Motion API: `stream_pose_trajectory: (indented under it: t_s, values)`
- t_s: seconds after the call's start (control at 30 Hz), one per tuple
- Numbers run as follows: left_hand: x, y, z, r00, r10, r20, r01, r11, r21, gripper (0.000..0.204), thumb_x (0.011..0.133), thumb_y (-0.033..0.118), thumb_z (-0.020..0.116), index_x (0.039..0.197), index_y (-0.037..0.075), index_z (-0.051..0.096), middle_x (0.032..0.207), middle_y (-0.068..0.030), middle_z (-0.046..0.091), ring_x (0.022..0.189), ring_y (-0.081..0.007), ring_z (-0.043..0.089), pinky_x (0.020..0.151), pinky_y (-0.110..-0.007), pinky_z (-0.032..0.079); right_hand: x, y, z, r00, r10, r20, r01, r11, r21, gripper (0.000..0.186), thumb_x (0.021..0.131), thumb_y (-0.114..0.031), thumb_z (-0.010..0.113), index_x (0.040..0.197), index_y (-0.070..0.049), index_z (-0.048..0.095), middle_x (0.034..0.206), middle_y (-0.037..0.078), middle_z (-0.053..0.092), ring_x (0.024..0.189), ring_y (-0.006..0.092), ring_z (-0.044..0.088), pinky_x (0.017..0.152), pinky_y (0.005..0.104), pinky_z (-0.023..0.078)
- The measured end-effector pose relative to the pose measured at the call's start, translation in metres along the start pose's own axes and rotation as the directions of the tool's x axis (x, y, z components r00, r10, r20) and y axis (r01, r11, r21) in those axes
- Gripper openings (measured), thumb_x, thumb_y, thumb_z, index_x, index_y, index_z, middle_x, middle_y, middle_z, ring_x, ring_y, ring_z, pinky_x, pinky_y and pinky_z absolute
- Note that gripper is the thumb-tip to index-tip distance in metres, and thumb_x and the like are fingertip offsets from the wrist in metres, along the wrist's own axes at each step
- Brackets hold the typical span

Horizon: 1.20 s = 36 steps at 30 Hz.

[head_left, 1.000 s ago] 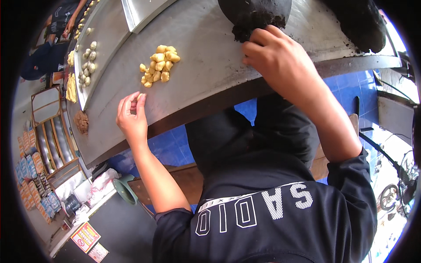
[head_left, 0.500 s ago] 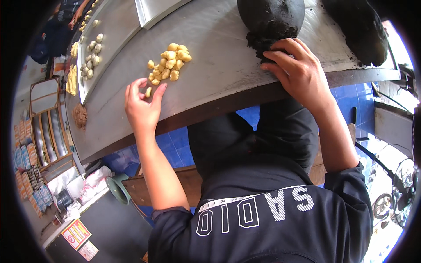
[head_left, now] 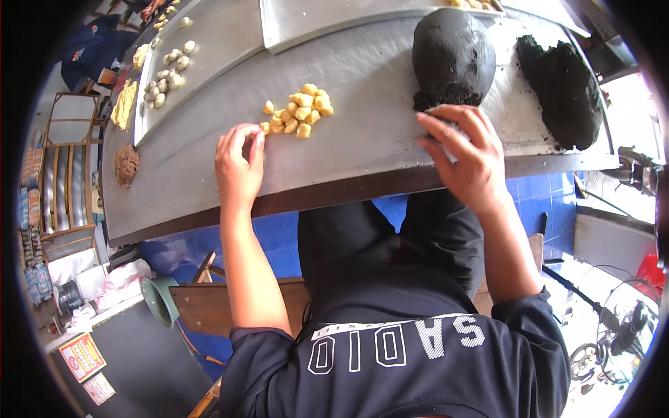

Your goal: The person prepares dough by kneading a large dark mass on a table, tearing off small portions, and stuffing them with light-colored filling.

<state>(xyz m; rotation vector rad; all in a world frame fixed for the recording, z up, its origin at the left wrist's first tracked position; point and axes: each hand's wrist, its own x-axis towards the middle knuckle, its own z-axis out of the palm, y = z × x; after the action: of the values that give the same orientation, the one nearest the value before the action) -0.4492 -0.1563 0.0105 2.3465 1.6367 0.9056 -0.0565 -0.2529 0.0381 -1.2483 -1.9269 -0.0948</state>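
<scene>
Left hand (head_left: 238, 161): curving narrowly beside yellow lumps (head_left: 304, 111); hold unclear.
Right hand (head_left: 472, 148): gaping beside black mound (head_left: 453, 59).

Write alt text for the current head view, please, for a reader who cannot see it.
A person's left hand is beside small yellow dough-like pieces on a grey table, while the right hand is at the near edge of a large rounded black mass. Another black mass lies farther right; pale balls sit on a tray at left.
</scene>
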Motion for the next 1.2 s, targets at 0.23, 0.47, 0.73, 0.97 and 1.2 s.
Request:
stream_pose_trajectory:
  t_s: [0.23,0.47,0.73,0.97,1.2]
  values:
    - [-0.002,0.005,-0.001,0.995,0.089,-0.042,-0.080,0.981,0.175,0.019,0.103,0.017,0.080,0.119,0.007,0.080,0.122,-0.0085,0.079,0.113,-0.0300,0.071,0.107,-0.046,0.054,0.050,-0.046,0.040,0.992,-0.087,0.086,0.083,0.995,0.056,0.033,0.088,-0.018,0.088,0.120,-0.014,0.083,0.121,0.006,0.075,0.113,0.0288,0.069,0.099,0.0445,0.060]
    - [-0.009,-0.007,-0.007,0.974,-0.145,-0.176,0.085,0.948,-0.307,0.019,0.110,0.018,0.075,0.122,0.004,0.076,0.117,-0.0078,0.080,0.105,-0.0227,0.073,0.098,-0.041,0.056,0.142,-0.080,0.135,0.919,-0.265,0.291,0.282,0.959,-0.015,0.022,0.094,-0.018,0.082,0.114,-0.016,0.087,0.126,0.005,0.078,0.112,0.0299,0.072,0.102,0.0417,0.059]
    - [-0.033,0.025,-0.011,0.918,-0.385,0.092,0.259,0.409,-0.875,0.025,0.117,0.023,0.069,0.130,0.001,0.073,0.107,-0.0002,0.069,0.096,-0.0097,0.062,0.092,-0.029,0.052,0.187,-0.066,0.176,0.795,-0.216,0.567,0.152,0.976,0.158,0.017,0.099,-0.017,0.080,0.114,-0.012,0.084,0.110,0.010,0.081,0.107,0.0328,0.076,0.096,0.0454,0.060]
    - [-0.029,0.074,0.022,0.927,-0.189,0.323,0.338,0.053,-0.940,0.027,0.121,0.030,0.062,0.119,0.005,0.070,0.096,0.0007,0.064,0.089,-0.0087,0.056,0.083,-0.028,0.048,0.099,-0.069,0.083,0.954,-0.015,0.299,-0.122,0.892,0.435,0.029,0.100,-0.017,0.083,0.128,-0.008,0.083,0.106,0.018,0.080,0.097,0.0390,0.079,0.088,0.0473,0.063]
    - [-0.022,0.090,0.033,0.914,-0.053,0.401,0.402,0.235,-0.885,0.027,0.121,0.030,0.061,0.116,0.006,0.069,0.097,0.0017,0.065,0.088,-0.0081,0.055,0.085,-0.027,0.048,0.059,-0.055,0.068,0.946,0.030,0.324,-0.165,0.902,0.399,0.035,0.094,-0.017,0.086,0.126,-0.005,0.080,0.107,0.015,0.079,0.100,0.0401,0.077,0.089,0.0488,0.063]
